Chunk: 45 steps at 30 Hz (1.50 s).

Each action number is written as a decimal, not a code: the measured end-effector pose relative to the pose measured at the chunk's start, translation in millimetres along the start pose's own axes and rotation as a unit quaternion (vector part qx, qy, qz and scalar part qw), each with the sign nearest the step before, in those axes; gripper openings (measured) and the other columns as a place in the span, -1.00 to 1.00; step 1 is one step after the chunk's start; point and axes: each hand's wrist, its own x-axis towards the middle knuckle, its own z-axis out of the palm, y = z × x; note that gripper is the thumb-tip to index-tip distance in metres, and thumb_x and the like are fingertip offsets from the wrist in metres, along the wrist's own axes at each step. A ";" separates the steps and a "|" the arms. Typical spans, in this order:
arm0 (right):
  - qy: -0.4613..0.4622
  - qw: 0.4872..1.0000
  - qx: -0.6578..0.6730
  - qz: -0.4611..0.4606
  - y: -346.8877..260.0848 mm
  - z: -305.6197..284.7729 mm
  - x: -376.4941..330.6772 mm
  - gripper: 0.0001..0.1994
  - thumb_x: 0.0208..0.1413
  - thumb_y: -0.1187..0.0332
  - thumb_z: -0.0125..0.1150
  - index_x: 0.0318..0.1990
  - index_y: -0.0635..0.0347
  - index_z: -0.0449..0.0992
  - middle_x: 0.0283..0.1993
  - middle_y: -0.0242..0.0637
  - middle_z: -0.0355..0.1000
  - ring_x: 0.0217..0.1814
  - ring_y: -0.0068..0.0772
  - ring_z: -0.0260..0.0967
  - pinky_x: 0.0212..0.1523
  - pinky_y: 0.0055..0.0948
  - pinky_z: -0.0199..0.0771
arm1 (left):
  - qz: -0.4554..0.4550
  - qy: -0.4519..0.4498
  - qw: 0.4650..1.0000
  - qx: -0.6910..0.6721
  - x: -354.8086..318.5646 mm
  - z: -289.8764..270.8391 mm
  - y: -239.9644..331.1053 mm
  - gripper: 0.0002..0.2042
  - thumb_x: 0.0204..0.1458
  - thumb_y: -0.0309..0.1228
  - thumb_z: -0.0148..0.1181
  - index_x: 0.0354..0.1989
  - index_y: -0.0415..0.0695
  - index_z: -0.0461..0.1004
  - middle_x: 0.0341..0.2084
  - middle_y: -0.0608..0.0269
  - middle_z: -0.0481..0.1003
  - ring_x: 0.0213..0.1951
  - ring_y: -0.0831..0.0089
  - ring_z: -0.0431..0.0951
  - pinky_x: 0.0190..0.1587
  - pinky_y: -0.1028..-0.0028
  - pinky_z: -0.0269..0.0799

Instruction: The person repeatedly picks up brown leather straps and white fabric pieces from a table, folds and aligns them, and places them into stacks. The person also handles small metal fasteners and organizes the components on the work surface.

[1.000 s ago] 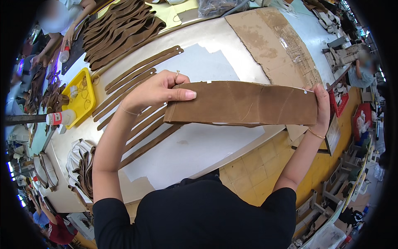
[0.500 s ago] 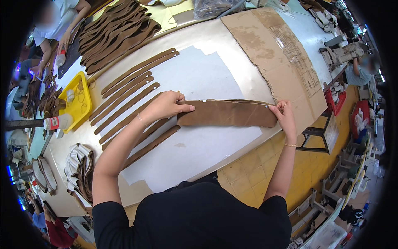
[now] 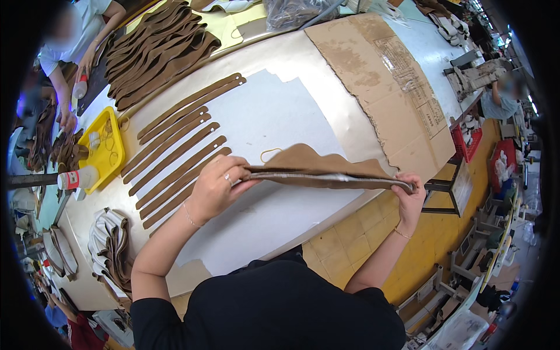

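I hold a long brown leather piece (image 3: pixel 315 166) stretched flat and edge-on between both hands above the table. My left hand (image 3: pixel 217 185) grips its left end, and my right hand (image 3: pixel 410 192) pinches its right end near the table's edge. Under it lies a large white sheet (image 3: pixel 274 111) on the table. A thin loop of cord (image 3: pixel 270 153) rests on the sheet just beyond the piece. To the left, several long brown straps (image 3: pixel 175 157) lie side by side.
A pile of brown straps (image 3: pixel 160 49) sits at the far side. A yellow tray (image 3: pixel 108 146) and a white bottle (image 3: pixel 79 178) stand at left. Torn cardboard (image 3: pixel 391 76) covers the right part. Another person's hands (image 3: pixel 73 111) work at far left. Folded leather pieces (image 3: pixel 111 245) lie near-left.
The brown piece was held up facing me, then lowered toward the table; now it is turned flat and edge-on, with my hands spread apart at its ends.
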 end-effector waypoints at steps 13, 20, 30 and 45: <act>-0.044 0.994 -0.098 0.013 -23.4 44.4 155.8 -0.59 0.04 0.41 0.36 0.06 0.19 0.42 -0.09 -0.38 0.42 -0.03 -0.56 0.35 0.05 -0.58 0.33 | -0.330 -0.037 0.889 -0.315 71.6 -5.5 -49.2 -0.52 0.13 -0.34 0.26 0.15 -0.08 0.18 -0.40 0.27 0.43 -0.35 0.58 0.41 -0.36 0.57 0.32; -0.060 0.965 -0.240 -0.083 -54.3 119.8 331.2 -0.51 -0.04 0.27 0.45 0.04 0.21 0.44 -0.07 -0.19 0.52 -0.04 -0.39 0.46 0.02 -0.45 0.42 | -0.330 0.072 0.872 -0.353 141.8 -7.8 -121.2 -0.52 0.07 -0.34 0.33 0.07 -0.17 0.21 -0.53 0.29 0.44 -0.51 0.58 0.47 -0.53 0.56 0.34; -0.048 0.782 -0.584 -0.212 41.3 222.6 385.2 -0.66 0.08 0.16 0.25 0.01 -0.02 0.47 0.14 -0.21 0.36 0.14 -0.10 0.36 0.11 -0.01 0.39 | -0.371 0.013 0.926 0.066 186.5 57.3 -190.9 -0.47 -0.03 -0.36 0.31 0.13 -0.21 0.30 -0.16 -0.13 0.53 -0.02 0.02 0.50 0.02 0.20 0.40; -0.043 0.832 -0.451 -0.320 -15.4 226.9 339.8 -0.65 0.20 0.27 0.17 0.10 0.14 0.44 0.35 -0.06 0.16 0.34 -0.01 0.16 0.29 -0.13 0.15 | -0.298 0.151 0.933 0.133 -69.5 -103.2 -79.2 -0.52 0.04 -0.24 0.28 0.14 -0.10 0.38 -0.04 0.00 0.39 0.08 0.06 0.36 0.17 0.21 0.28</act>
